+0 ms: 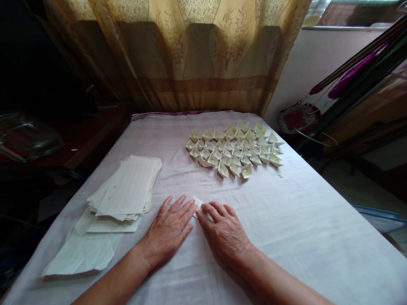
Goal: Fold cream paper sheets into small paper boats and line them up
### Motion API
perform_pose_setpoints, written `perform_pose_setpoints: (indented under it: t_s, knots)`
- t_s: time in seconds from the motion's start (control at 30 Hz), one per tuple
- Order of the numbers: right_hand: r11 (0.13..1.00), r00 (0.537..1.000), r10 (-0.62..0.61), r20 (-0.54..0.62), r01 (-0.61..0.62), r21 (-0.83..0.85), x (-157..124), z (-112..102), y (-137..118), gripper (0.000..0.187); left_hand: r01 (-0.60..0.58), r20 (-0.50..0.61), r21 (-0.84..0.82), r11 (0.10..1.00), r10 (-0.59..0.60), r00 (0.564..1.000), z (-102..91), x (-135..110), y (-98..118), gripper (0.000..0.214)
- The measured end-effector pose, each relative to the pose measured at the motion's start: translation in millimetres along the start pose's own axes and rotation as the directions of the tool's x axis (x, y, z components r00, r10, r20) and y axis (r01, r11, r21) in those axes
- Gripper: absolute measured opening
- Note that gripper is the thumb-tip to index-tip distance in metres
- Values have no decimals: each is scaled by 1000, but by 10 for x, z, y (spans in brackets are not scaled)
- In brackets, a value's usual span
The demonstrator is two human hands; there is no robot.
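A small folded piece of white paper (197,201) lies on the cloth between my hands, mostly covered by fingers. My left hand (170,231) rests flat with its fingers stretched out, the fingertips touching the paper's left side. My right hand (226,232) is curled, with its thumb and index finger closed on the paper's right edge. Beyond them stand several small folded paper boats (237,149), grouped closely in rows. Left of my left hand is a stack of lined paper sheets (127,186).
A pale cloth (305,237) covers the table. Under the stack, a loose creased sheet (82,250) reaches toward the near left edge. A patterned curtain (190,55) hangs behind the table. At the right, a blue-rimmed plastic container (380,216) sits below table height.
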State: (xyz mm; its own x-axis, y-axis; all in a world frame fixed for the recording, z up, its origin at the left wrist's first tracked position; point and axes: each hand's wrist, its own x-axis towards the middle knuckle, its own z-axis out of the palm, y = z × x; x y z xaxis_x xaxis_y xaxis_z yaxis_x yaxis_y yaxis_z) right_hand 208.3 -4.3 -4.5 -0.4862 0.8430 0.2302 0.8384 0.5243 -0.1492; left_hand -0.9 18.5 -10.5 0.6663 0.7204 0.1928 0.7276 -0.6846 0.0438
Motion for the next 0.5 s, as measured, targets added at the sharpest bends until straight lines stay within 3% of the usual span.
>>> perform_pose_setpoints:
  t_s: [0.3, 0.5]
  knots:
    - [999, 999, 30, 11, -31, 16, -28, 56, 26, 36, 29, 36, -30, 999, -28, 999, -38, 247, -112, 40]
    - [1000, 1000, 12, 9, -12, -13, -11, 35, -2, 35, -33, 81, -51, 998, 37, 996, -109, 150, -120, 46]
